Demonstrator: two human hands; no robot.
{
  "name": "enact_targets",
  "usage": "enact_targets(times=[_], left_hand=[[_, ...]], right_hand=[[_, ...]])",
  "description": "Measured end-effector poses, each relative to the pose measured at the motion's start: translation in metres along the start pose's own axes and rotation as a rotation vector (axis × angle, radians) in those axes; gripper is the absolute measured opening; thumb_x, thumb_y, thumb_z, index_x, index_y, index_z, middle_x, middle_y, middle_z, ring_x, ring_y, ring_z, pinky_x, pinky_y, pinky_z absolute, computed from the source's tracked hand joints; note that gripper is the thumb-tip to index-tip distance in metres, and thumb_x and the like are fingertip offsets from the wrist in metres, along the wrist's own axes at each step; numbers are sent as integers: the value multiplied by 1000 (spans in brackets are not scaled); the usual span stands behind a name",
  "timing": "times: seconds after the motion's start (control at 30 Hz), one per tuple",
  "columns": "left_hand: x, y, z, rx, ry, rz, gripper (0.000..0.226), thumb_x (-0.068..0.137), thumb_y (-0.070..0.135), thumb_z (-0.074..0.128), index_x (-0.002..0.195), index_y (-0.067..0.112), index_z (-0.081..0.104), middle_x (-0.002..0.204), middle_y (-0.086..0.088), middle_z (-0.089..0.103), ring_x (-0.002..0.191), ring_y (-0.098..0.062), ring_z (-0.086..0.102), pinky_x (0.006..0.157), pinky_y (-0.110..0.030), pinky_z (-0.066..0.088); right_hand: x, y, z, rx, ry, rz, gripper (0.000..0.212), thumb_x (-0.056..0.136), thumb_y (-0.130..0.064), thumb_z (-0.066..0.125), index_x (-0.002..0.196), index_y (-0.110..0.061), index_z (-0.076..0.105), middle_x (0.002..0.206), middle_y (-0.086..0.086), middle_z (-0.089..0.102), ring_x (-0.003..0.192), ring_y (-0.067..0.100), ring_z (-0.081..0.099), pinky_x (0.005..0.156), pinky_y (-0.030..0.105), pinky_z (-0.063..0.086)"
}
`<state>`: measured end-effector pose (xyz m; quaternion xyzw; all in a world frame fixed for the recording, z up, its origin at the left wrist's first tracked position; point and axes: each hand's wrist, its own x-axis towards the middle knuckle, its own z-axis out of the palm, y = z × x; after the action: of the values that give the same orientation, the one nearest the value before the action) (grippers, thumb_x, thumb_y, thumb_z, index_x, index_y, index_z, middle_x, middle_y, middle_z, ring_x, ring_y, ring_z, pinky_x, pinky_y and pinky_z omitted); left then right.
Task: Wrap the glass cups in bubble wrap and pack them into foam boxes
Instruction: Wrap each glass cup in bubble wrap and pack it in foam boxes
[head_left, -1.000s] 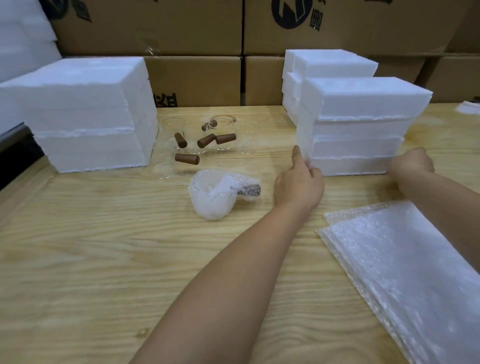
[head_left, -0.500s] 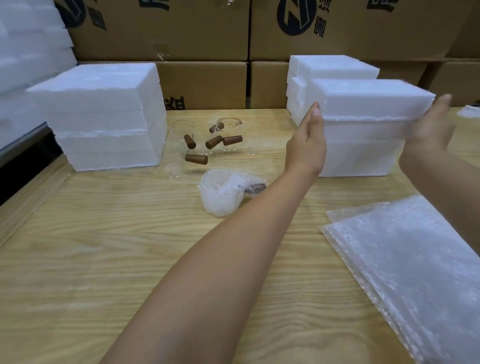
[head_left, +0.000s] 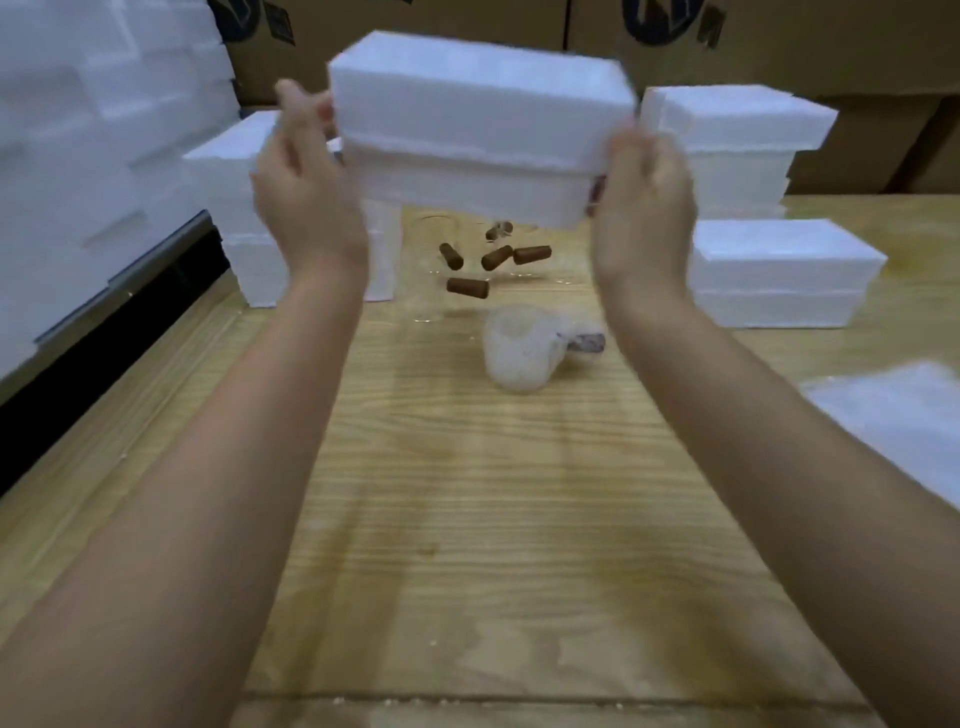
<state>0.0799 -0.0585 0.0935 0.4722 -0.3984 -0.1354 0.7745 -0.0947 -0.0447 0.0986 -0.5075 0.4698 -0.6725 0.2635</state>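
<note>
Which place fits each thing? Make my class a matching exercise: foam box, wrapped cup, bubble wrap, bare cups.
1 foam box
2 wrapped cup
3 bubble wrap
4 bare cups

A flat at the right edge of the table
B held up by left hand and right hand
C lying mid-table
D at the back, brown handles showing

Pairs: 1-B, 2-C, 3-A, 4-D
</note>
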Motion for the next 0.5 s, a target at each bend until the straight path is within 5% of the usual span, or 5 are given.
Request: enact_targets(times=[0.2, 0.37, 0.5], left_hand=[[11, -43, -93, 135, 234, -46, 43, 91, 54, 36, 67, 36, 67, 81, -1, 70, 83, -28, 67, 81, -53, 51], [-11, -69, -120, 225, 275, -147, 41, 93, 55, 37, 70, 35, 64, 74, 13, 68, 79, -13, 67, 80, -43, 56], [-13, -81, -126, 316, 255, -195, 44, 93, 58, 36, 64, 30, 55, 77, 2, 63, 80, -22, 62, 81, -47, 54]], right_hand=[[-64, 23, 59, -28, -274, 205, 17, 99, -29, 43, 93, -17, 53, 75, -11, 53, 66, 0, 47, 53, 8, 36], [-93, 47, 71, -91, -369, 341, 25, 100, -38, 37, 95, -18, 51, 74, -12, 52, 66, 0, 47, 55, 16, 36], [-97, 55, 72, -135, -387, 345, 30, 101, -39, 34, 91, -16, 51, 73, -9, 52, 66, 2, 47, 56, 19, 34]])
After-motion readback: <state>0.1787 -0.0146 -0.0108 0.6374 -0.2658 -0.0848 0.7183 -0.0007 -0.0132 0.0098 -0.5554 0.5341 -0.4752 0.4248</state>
